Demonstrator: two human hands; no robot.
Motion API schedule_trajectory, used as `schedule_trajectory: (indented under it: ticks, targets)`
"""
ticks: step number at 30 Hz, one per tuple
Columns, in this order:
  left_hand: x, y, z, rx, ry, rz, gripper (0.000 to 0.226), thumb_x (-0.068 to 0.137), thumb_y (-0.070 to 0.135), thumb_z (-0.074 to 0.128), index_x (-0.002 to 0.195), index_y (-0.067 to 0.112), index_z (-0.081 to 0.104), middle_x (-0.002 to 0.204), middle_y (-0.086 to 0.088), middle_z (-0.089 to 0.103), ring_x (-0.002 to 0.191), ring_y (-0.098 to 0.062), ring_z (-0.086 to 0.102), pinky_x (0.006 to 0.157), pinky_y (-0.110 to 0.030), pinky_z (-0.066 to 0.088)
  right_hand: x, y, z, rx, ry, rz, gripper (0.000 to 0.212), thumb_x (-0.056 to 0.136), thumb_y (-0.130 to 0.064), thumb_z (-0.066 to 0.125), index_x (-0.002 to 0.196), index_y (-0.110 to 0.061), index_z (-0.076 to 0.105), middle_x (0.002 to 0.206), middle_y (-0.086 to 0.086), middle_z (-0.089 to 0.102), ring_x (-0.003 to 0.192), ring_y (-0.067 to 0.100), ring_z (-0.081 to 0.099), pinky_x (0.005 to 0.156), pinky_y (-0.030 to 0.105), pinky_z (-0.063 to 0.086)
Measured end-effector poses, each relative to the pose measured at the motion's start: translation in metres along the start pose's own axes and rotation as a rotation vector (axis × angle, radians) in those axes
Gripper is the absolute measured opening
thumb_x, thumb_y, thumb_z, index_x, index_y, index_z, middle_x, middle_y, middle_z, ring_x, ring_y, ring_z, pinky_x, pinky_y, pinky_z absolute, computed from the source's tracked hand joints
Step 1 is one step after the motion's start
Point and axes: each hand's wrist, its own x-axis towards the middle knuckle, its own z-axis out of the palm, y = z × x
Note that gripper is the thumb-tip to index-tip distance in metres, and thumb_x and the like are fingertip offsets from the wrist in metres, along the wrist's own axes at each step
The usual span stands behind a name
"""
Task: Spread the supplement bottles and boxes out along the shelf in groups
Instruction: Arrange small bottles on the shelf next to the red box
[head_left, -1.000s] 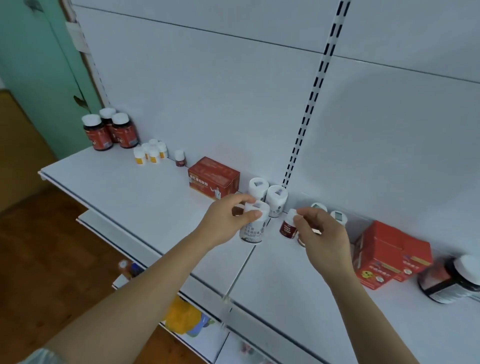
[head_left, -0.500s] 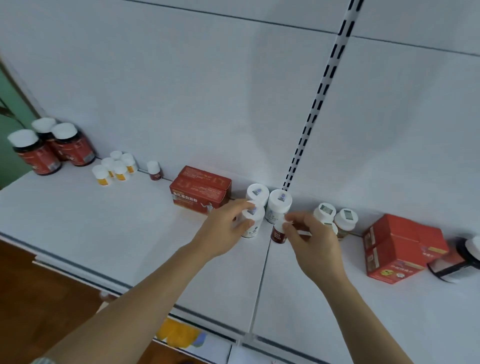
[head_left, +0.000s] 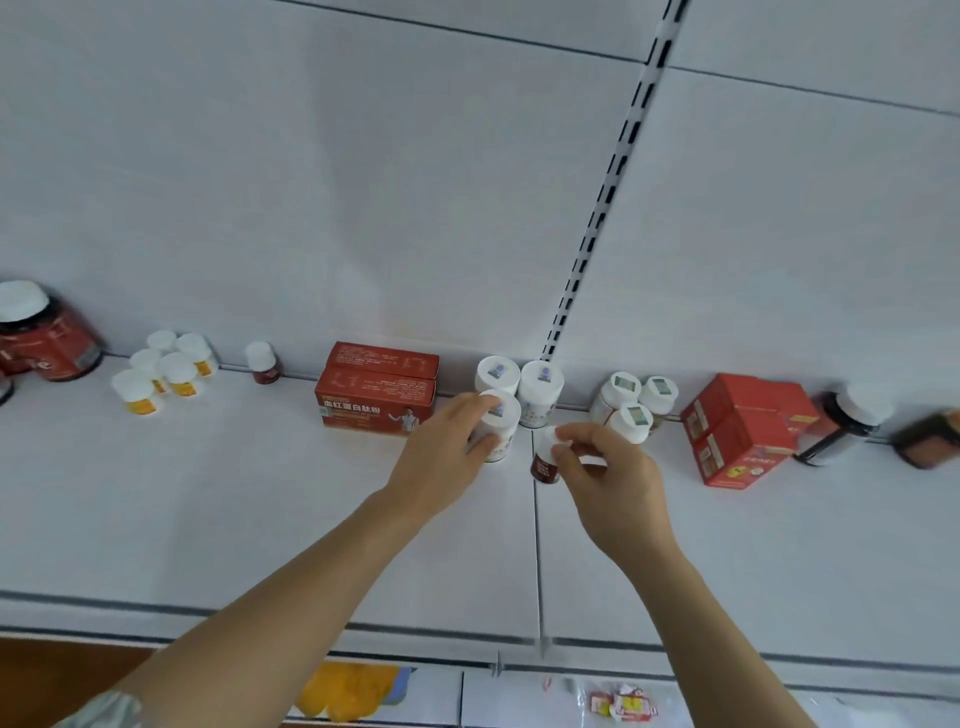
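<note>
Left hand (head_left: 441, 457) of mine is curled round a white bottle (head_left: 500, 426), thumb and fingers gripping its sides just under the cap as it stands upright on the shelf (head_left: 260, 519). Right hand (head_left: 613, 478) pinches the white cap of a small dark red bottle (head_left: 543, 460), fingertips closed on the top; that bottle sits just right of the white one, at the seam between the two shelf panels. I cannot tell whether it is lifted or resting.

Behind my left hand stand two more white bottles (head_left: 540, 387), side by side against the back wall. Just left of them is a stack of two red boxes (head_left: 376, 387). Further left I see a lone small dark bottle (head_left: 264, 361), then a cluster of little yellow-labelled bottles (head_left: 161, 371), then a large red-labelled jar (head_left: 44, 335) at the edge of view.

To the right of my right hand are three white-capped bottles with greenish stickers (head_left: 636, 400), close together. Beyond them sits a second group of red boxes (head_left: 743, 431), then a dark jar lying on its side (head_left: 847, 421).
</note>
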Motion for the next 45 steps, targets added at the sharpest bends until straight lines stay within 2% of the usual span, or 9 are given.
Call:
schedule_trajectory:
  ticks: [7,12,14,16,19,25,31,39,45]
  targets:
    - [-0.013,0.014,-0.015,0.108,0.041,0.008,0.051,0.089,0.031,0.069,0.136,0.022,0.050,0.139,0.004,0.048,0.124,-0.012,0.046,0.095,-0.024,0.040,-0.003,-0.004,-0.005,-0.037,-0.004,-0.117,0.014,0.091,-0.015,0.067,0.102,-0.022,0.070,0.096,-0.012,0.069,0.085,-0.006,0.063,0.069,0.007,0.048]
    - [-0.040,0.009,-0.050,0.291,0.242,0.040,0.041,0.091,0.028,0.065,0.129,0.012,0.058,0.132,-0.004,0.057,0.125,-0.020,0.050,0.104,-0.035,0.044,-0.001,-0.022,0.021,-0.034,-0.031,-0.314,0.014,0.088,-0.010,0.070,0.100,-0.018,0.070,0.095,-0.016,0.067,0.079,-0.003,0.065,0.067,0.019,0.054]
    - [-0.055,0.000,-0.068,0.341,0.308,0.021,0.039,0.094,0.030,0.060,0.128,0.010,0.059,0.131,-0.005,0.059,0.125,-0.021,0.051,0.106,-0.034,0.042,-0.002,-0.035,0.041,-0.012,-0.054,-0.382,0.014,0.087,-0.009,0.071,0.098,-0.018,0.070,0.094,-0.013,0.068,0.077,-0.001,0.065,0.067,0.017,0.053]
    - [-0.068,-0.010,-0.089,0.395,0.336,-0.012,0.042,0.096,0.034,0.054,0.130,0.009,0.060,0.132,-0.006,0.060,0.126,-0.022,0.052,0.108,-0.037,0.043,-0.003,-0.051,0.062,-0.001,-0.091,-0.428,0.013,0.087,-0.011,0.072,0.098,-0.019,0.070,0.092,-0.012,0.068,0.076,0.000,0.065,0.068,0.013,0.052]
    - [-0.084,-0.031,-0.124,0.474,0.344,-0.081,0.044,0.097,0.038,0.048,0.127,0.009,0.062,0.129,-0.006,0.062,0.124,-0.023,0.053,0.107,-0.038,0.043,-0.002,-0.079,0.098,-0.017,-0.111,-0.536,0.015,0.085,-0.012,0.074,0.098,-0.016,0.069,0.097,-0.011,0.067,0.078,0.004,0.064,0.068,0.022,0.055]
    - [-0.103,-0.080,-0.191,0.582,0.330,-0.150,0.046,0.094,0.040,0.045,0.124,0.010,0.063,0.124,-0.007,0.063,0.119,-0.025,0.055,0.102,-0.035,0.041,0.007,-0.127,0.180,-0.122,-0.098,-0.670,0.013,0.082,-0.008,0.072,0.094,-0.013,0.071,0.096,-0.004,0.070,0.081,0.015,0.065,0.066,0.027,0.054]
    - [-0.103,-0.130,-0.235,0.541,0.218,-0.097,0.043,0.093,0.038,0.049,0.125,0.012,0.061,0.122,-0.003,0.063,0.116,-0.023,0.055,0.099,-0.037,0.045,0.029,-0.136,0.250,-0.367,0.004,-0.729,0.007,0.081,-0.009,0.068,0.086,-0.011,0.072,0.081,0.001,0.071,0.089,0.032,0.061,0.082,0.047,0.050]
    - [-0.087,-0.161,-0.247,0.446,0.139,-0.008,0.035,0.092,0.031,0.054,0.119,0.011,0.061,0.115,-0.002,0.062,0.111,-0.023,0.054,0.098,-0.036,0.043,0.043,-0.134,0.290,-0.639,0.035,-0.651,0.013,0.078,-0.005,0.074,0.070,-0.014,0.068,0.070,-0.001,0.069,0.110,0.034,0.059,0.107,0.041,0.028]
    - [-0.068,-0.174,-0.242,0.401,0.115,-0.002,0.034,0.092,0.029,0.055,0.119,0.011,0.062,0.114,-0.002,0.061,0.112,-0.022,0.054,0.098,-0.034,0.043,0.055,-0.124,0.286,-0.719,0.068,-0.743,0.008,0.081,-0.012,0.067,0.075,-0.016,0.071,0.078,-0.002,0.067,0.097,0.031,0.058,0.107,0.046,0.035]
